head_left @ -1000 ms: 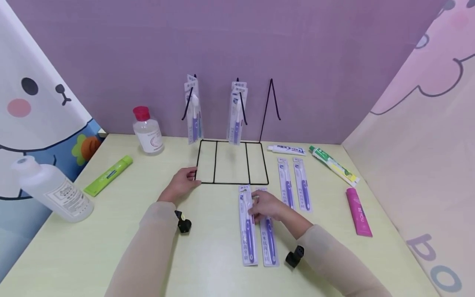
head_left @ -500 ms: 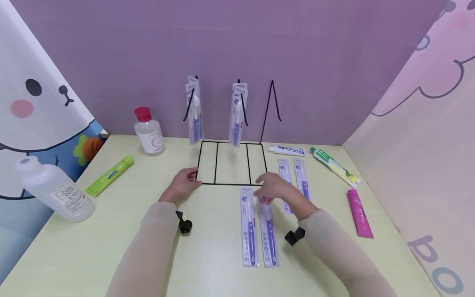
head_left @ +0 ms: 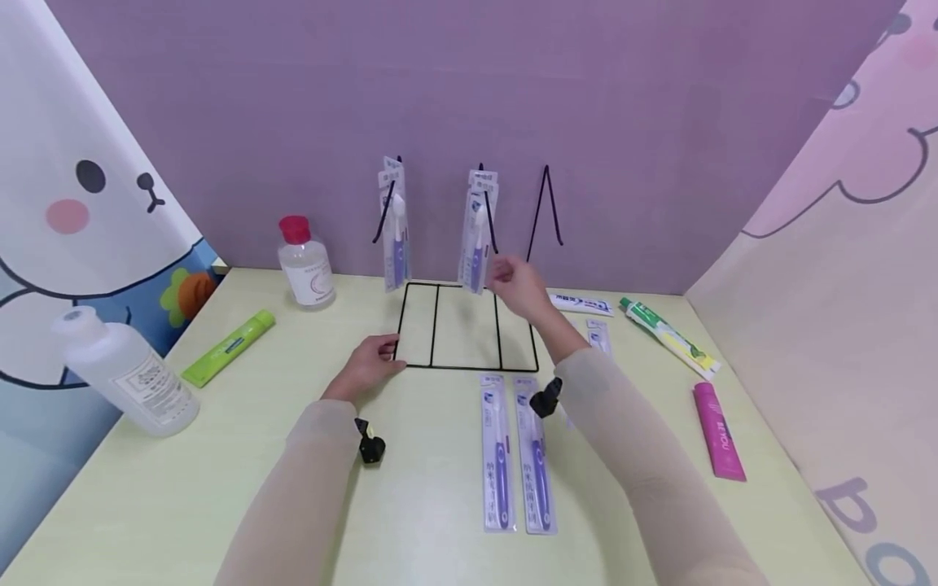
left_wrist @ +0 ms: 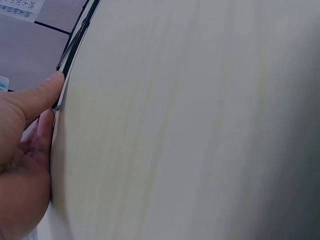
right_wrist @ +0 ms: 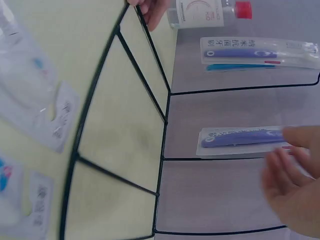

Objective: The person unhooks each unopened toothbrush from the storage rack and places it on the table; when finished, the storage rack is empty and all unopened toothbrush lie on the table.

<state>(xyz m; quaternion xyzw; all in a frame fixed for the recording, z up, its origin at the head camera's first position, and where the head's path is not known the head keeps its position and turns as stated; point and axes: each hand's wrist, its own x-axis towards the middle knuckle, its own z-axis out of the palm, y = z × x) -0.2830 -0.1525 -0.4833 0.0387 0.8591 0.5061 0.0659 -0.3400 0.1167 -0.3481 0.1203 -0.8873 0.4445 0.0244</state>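
My left hand holds the front left corner of a black wire display rack, its thumb against the wire in the left wrist view. Beside the packaged toothbrushes on the rack's middle hook is my right hand, fingers loosely bent and nothing seen in them. In the right wrist view its thumb overlaps the end of the hanging pack. More packaged toothbrushes hang on the left hook, while the right hook is bare. Two toothbrush packs, left and right, lie before the rack.
To the left stand a red-capped bottle and a larger white bottle, with a green tube between. Toothpaste tubes, white, green-yellow and pink, lie right. Partly behind the right forearm are further toothbrush packs.
My right hand has left the toothbrush packs on the table and moved up and back to the middle hook. The left hand stays at the rack's corner.
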